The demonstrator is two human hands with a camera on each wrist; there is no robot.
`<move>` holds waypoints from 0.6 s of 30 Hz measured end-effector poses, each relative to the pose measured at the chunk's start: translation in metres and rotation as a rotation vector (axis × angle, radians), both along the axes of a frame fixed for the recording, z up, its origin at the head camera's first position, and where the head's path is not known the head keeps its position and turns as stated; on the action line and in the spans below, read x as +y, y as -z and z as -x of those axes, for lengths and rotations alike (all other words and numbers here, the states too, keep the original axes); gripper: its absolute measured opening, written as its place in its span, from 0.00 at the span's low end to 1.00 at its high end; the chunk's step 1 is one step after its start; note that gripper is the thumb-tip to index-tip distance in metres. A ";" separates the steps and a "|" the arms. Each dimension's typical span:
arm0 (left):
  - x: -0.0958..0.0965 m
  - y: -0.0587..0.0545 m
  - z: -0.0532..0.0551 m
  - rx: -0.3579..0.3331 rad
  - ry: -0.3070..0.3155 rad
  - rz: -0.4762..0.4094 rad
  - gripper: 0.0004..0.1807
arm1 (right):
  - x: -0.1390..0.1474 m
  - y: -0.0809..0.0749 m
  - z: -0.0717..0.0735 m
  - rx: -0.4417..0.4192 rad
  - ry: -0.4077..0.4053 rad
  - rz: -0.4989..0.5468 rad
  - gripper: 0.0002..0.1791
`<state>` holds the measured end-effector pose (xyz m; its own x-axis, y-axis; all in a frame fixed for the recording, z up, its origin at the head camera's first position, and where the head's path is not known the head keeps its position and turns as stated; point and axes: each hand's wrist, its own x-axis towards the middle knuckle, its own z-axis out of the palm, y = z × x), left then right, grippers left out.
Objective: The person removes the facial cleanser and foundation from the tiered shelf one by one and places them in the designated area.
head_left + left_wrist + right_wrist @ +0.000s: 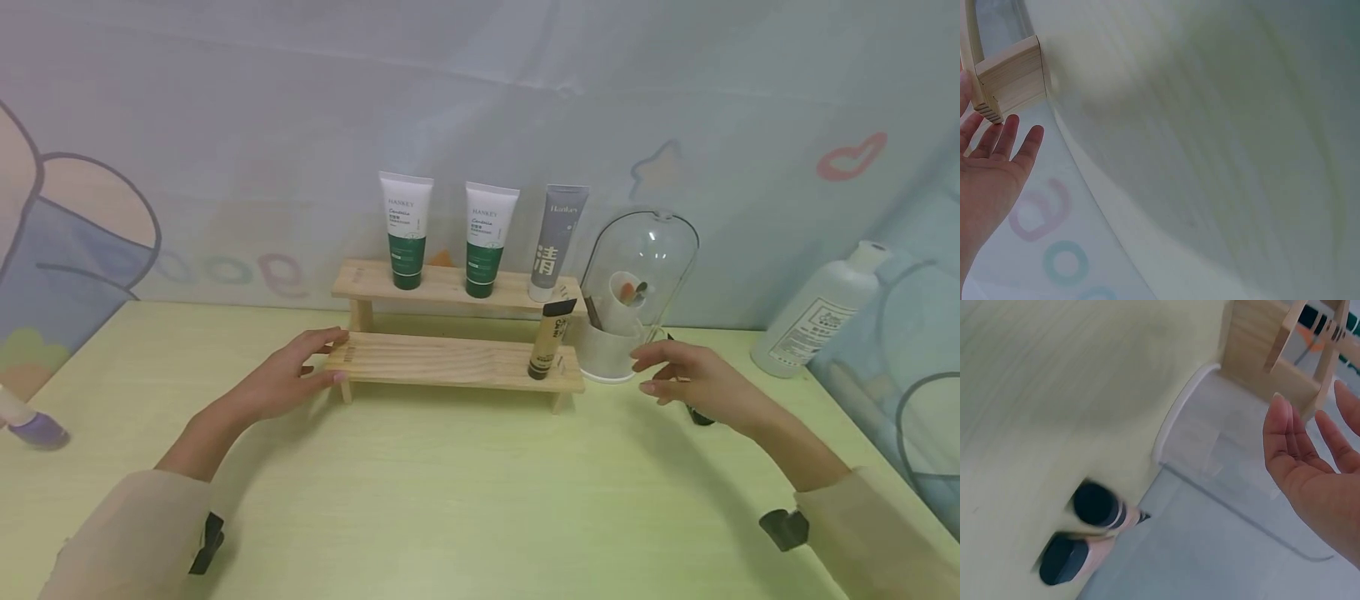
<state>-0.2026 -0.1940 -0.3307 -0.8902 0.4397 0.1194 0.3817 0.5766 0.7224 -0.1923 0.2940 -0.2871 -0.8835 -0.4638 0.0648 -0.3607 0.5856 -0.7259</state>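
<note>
A two-step wooden stand (427, 360) sits near the back of the table. My left hand (285, 379) is at its left end, fingertips touching the end of the lower shelf with the fingers mostly straight in the left wrist view. On the upper shelf stand two white-and-green tubes (407, 242) (487, 246) and a grey tube (557, 242). A small gold tube with a black end (550, 342) stands tilted on the lower shelf's right side. My right hand (697, 383) hangs loosely curled and holds nothing, right of the stand, near a clear-domed brush holder (609, 354).
Two black-capped containers (1094, 503) (1063, 559) stand near the domed holder, mostly hidden behind my right hand in the head view. A white bottle (817, 312) is at the back right. A purple-ended item (41, 429) lies at the left edge. A printed cloth (300, 125) hangs behind.
</note>
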 end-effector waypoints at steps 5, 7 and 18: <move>0.001 -0.001 0.000 -0.005 -0.001 0.001 0.33 | -0.021 -0.002 -0.001 -0.004 -0.006 -0.026 0.21; 0.001 -0.001 0.000 -0.007 -0.002 0.003 0.33 | -0.028 -0.002 -0.001 -0.020 0.004 -0.022 0.21; 0.001 -0.001 0.001 -0.005 -0.009 0.018 0.33 | -0.057 0.004 0.005 -0.010 -0.052 0.069 0.19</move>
<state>-0.2031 -0.1929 -0.3301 -0.8949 0.4333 0.1068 0.3725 0.5934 0.7136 -0.1977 0.2372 -0.2915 -0.8594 -0.5034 0.0897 -0.3817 0.5147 -0.7677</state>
